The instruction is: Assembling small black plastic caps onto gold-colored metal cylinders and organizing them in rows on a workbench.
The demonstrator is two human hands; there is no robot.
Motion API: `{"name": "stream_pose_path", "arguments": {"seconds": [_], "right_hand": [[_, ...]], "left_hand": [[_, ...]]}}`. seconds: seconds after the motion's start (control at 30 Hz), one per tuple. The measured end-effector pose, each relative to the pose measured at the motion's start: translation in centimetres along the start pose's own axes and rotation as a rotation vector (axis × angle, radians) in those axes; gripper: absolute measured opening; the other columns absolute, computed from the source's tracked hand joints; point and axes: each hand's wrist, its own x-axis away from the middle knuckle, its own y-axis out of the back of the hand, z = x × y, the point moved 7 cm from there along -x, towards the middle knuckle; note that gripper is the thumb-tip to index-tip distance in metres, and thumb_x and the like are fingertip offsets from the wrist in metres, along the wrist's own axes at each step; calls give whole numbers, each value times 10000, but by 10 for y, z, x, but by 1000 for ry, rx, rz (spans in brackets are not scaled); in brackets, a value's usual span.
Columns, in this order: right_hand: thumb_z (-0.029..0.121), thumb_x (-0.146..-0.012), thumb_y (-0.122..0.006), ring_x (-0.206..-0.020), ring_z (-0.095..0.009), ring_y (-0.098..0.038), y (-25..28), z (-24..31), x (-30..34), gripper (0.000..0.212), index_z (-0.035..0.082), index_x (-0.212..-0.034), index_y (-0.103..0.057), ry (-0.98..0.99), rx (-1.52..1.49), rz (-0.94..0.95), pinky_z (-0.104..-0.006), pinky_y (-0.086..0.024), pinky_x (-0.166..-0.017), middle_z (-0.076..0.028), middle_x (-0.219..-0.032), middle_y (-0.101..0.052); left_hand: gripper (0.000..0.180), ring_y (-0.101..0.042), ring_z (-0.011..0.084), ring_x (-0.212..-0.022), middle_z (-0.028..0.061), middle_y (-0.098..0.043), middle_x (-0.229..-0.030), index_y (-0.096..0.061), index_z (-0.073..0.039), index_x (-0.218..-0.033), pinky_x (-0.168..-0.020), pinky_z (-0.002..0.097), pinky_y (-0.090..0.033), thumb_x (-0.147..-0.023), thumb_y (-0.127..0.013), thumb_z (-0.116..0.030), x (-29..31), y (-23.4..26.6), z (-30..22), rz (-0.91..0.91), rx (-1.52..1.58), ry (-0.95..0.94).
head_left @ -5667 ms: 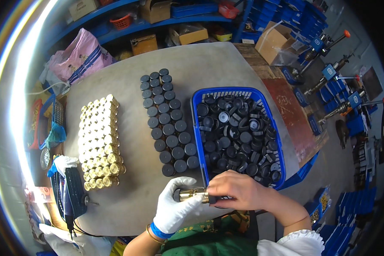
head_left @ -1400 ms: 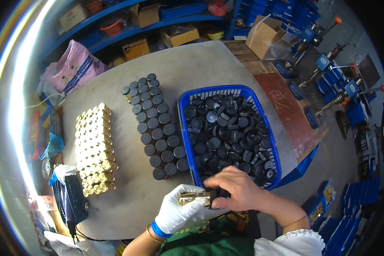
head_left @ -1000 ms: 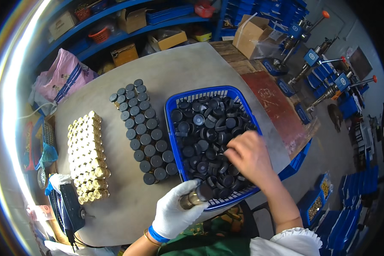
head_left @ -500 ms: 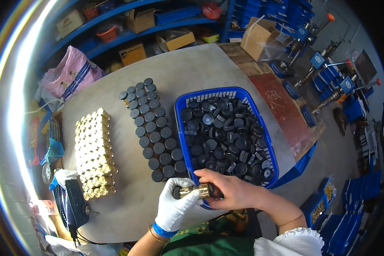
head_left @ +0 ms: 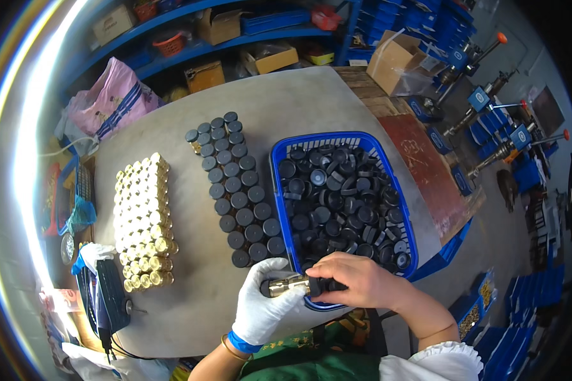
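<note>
My left hand [head_left: 260, 311], in a white glove, is closed round a brass cylindrical fitting [head_left: 287, 285] that lies sideways, with black at both ends. My bare right hand [head_left: 368, 279] grips a black round cap [head_left: 314, 287] at the fitting's right end; its fingers also cover another dark piece, partly hidden. Both hands are over the near edge of a blue basket [head_left: 278, 209] heaped with loose black caps [head_left: 349, 197]. Left of the basket stand rows of black-capped fittings [head_left: 234, 184]. Farther left is a block of brass fittings [head_left: 143, 216] without black tops.
A grey table [head_left: 190, 317] carries all this. At its left edge sits a dark device [head_left: 105, 295] with cables. A pink bag [head_left: 111, 101] lies at the far left, blue shelves [head_left: 203, 47] behind. Lever presses [head_left: 476, 101] and a cardboard box [head_left: 397, 63] stand at the right.
My right fingers have shifted along the black cap at the fitting's right end and sit more over it. The view has moved slightly; the left hand keeps its hold.
</note>
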Motion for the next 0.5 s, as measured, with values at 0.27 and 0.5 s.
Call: {"name": "stream_pose_path", "arguments": {"seconds": [0.27,0.5], "right_hand": [[197,-773,-775,-892,-210,-634,-15,-15,6,467,-6,-1142,-574,-402,-276,218,-294,-525,-724,-102,-1004,-617],[65,-686,-759,-1007,-261,-591,-8,24,-6,478,31,-1132,-590,277,135,140,-352,-483,-847,-106,-1115,-596]], "left_hand": [[507,-634,158,-885,130,-625,-1039,-456,4,-1195,-748,288,-547,-794,-754,-80,6,2,-13,22,-136,-190],[515,-638,160,-760,123,-633,-1001,-442,4,-1253,-582,267,-540,-826,-719,-71,-6,4,11,179,283,222]]}}
